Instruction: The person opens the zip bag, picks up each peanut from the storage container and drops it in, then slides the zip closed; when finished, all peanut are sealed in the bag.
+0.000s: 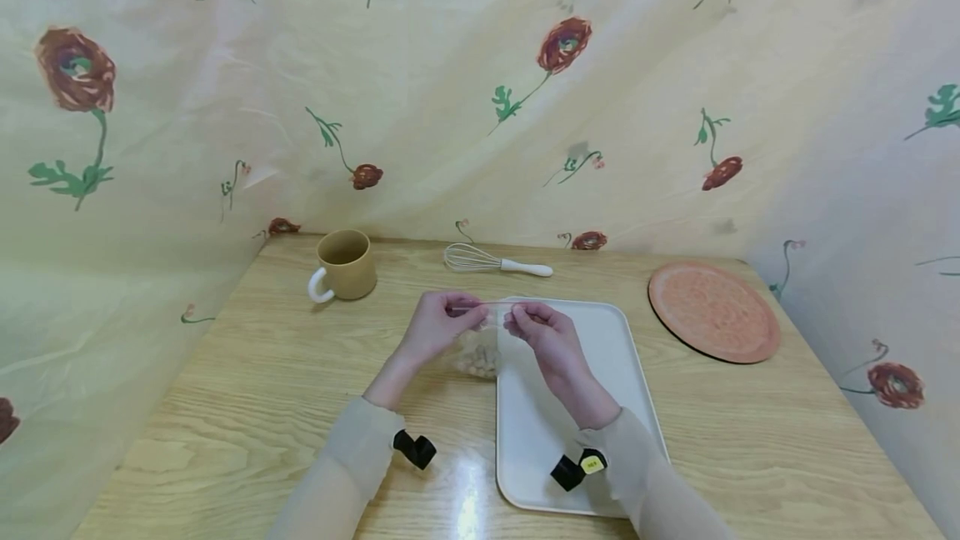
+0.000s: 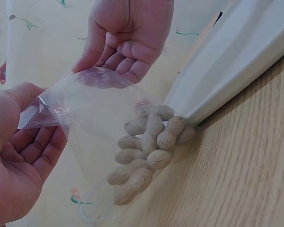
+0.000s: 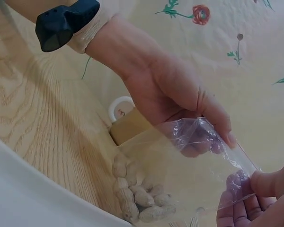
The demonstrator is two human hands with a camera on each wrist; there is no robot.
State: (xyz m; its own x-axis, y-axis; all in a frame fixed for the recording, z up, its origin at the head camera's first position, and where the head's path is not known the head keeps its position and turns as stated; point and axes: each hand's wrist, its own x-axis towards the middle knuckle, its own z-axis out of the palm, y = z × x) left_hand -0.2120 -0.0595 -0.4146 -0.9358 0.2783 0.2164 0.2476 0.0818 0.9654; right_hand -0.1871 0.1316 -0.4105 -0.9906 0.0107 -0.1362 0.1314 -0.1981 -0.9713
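A clear plastic zip bag [image 2: 102,106] hangs between both hands, its top edge stretched sideways. Several unshelled peanuts [image 2: 154,132] lie in its bottom, close to the tabletop and beside the white tray [image 1: 577,407]. My left hand [image 1: 438,325] pinches one end of the bag's top edge between thumb and fingers. At the other end my right hand [image 1: 551,344] pinches the same edge, above the tray. In the right wrist view the peanuts [image 3: 142,198] show through the film. Whether the bag's mouth is sealed, I cannot tell.
A tan mug [image 1: 348,265] with a white handle stands at the back left. Behind the hands lies a whisk [image 1: 498,261] with a white handle. To the right of the tray is a round pinkish board [image 1: 712,311]. Flowered cloth [image 1: 450,90] hangs behind the wooden table [image 1: 225,407].
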